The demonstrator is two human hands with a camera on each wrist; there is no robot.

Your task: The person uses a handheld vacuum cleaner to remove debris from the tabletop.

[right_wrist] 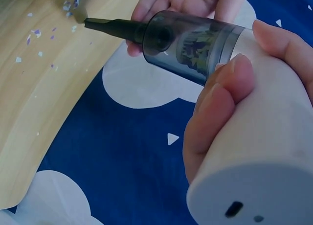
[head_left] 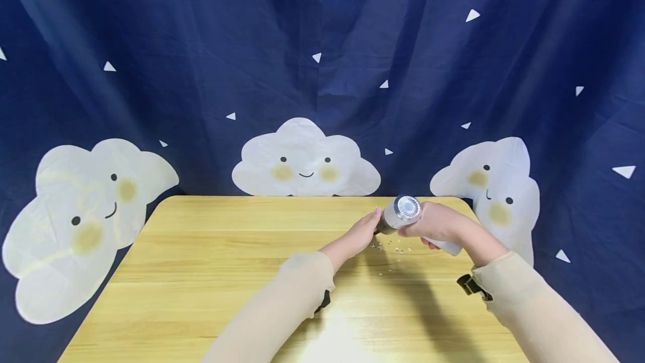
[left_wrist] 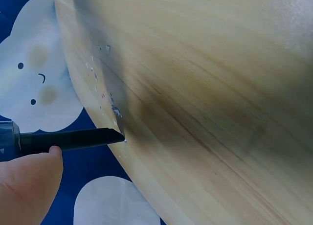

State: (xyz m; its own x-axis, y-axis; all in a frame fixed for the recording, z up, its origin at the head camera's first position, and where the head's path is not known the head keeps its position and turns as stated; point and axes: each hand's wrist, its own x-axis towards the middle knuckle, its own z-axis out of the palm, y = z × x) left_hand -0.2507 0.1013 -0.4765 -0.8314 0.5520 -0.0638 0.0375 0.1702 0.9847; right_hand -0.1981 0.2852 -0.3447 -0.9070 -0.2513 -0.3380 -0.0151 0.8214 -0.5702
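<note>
A white handheld vacuum cleaner [head_left: 401, 213] with a see-through dark dust cup [right_wrist: 188, 46] and a slim black nozzle [left_wrist: 73, 139] is held over the table's far right part. My right hand [head_left: 443, 222] grips its white body, fingers wrapped round it. At the front end, my left hand [head_left: 360, 232] holds the vacuum where nozzle and cup meet, its thumb against the nozzle in the left wrist view. The slanted nozzle tip points down close to small white and purple paper scraps [right_wrist: 36, 33] scattered on the wood. Flecks show inside the cup.
The light wooden table [head_left: 211, 262] has a rounded far edge near the nozzle. Behind it hangs a dark blue curtain [head_left: 201, 71] with white clouds and triangles. Black straps [head_left: 473, 285] show at both wrists, and shadows of the arms fall across the wood.
</note>
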